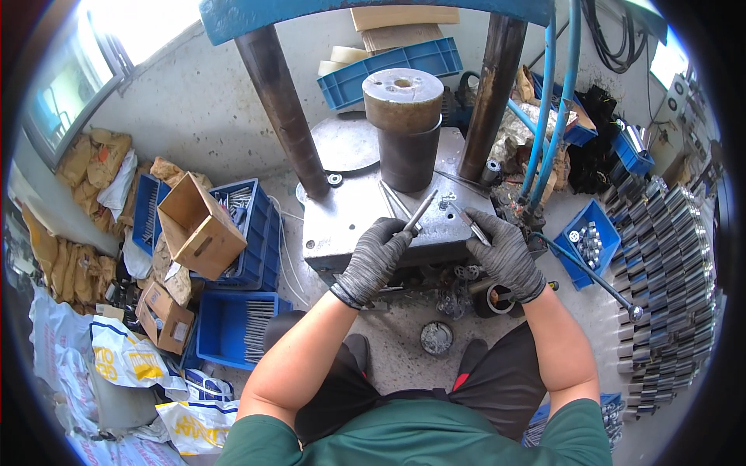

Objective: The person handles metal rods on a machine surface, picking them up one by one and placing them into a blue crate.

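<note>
My left hand (378, 260), in a grey knit glove, is closed around a slim metal rod (424, 206) that points up and away over the press table (342, 221). My right hand (507, 262), gloved alike, grips a short slim tool (476, 231) with a dark body and metal end; its exact kind is unclear. Between the hands, small metal bits (447, 202) lie on the table. More thin rods (395, 200) rest beside the base of a thick steel cylinder (408, 147), which stands upright behind my hands.
Two steel columns (281, 113) flank the cylinder. On the right, a blue lever (587, 272) with a ball end juts out near a blue bin (588, 242) of metal parts and stacked metal pieces (668, 303). Blue crates (233, 330) and a cardboard box (200, 227) stand left.
</note>
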The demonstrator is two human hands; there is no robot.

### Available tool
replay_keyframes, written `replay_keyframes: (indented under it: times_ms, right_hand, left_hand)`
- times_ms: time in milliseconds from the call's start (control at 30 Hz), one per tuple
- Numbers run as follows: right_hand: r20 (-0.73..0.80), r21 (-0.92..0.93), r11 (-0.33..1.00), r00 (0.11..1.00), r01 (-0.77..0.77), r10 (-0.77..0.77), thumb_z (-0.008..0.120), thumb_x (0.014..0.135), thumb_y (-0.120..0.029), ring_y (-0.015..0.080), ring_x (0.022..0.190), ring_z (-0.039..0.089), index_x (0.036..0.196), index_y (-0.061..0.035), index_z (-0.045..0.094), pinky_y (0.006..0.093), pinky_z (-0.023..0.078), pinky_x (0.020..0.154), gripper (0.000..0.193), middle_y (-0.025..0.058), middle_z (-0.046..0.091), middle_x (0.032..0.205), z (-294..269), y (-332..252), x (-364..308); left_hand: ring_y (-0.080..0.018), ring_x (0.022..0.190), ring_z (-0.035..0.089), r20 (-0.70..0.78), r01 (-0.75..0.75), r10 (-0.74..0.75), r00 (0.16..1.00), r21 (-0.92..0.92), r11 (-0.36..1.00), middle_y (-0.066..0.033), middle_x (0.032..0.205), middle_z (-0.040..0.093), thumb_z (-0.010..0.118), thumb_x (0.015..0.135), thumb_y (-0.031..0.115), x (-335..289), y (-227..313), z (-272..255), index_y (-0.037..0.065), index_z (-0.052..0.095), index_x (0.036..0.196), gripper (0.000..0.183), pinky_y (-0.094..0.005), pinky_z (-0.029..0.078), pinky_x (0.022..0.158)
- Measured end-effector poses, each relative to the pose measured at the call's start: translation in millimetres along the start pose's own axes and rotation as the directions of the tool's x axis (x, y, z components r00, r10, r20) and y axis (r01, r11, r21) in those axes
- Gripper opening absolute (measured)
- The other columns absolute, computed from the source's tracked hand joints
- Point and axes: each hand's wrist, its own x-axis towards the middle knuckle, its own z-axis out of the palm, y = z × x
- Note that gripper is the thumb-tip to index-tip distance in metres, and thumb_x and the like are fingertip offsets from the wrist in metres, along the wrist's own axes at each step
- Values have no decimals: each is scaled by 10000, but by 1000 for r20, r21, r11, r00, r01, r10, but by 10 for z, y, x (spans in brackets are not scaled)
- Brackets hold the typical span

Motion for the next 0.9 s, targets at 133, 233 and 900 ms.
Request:
replay_keyframes:
  times_ms: [133,233,900]
  right_hand:
    - [47,68,997,998,-47,43,721,852,-121,185,986,691,1391,-19,620,350,542,924,558,185,734,1100,-77,85,-36]
    - [95,89,990,990,-111,103,723,848,-106,150,953,664,1389,-15,621,335,541,909,558,142,727,1054,-151,37,-49]
    - [454,128,977,886,-171,95,745,822,-89,170,999,677,1344,-28,654,349,530,950,534,126,749,1124,-360,-136,-43]
  left_hand:
    - [-61,801,505,70,72,-71,995,-7,997,12,921,637,628,1041,242,-25,136,2,24,695,1218,289,-230,449,706]
    - [-62,812,507,99,101,-100,990,-3,995,16,927,633,641,1035,218,-27,131,-32,31,689,1249,288,-235,461,728]
    - [-97,878,609,181,-50,33,983,88,995,-41,1040,732,682,958,143,-8,260,-123,45,721,1237,299,-303,537,842]
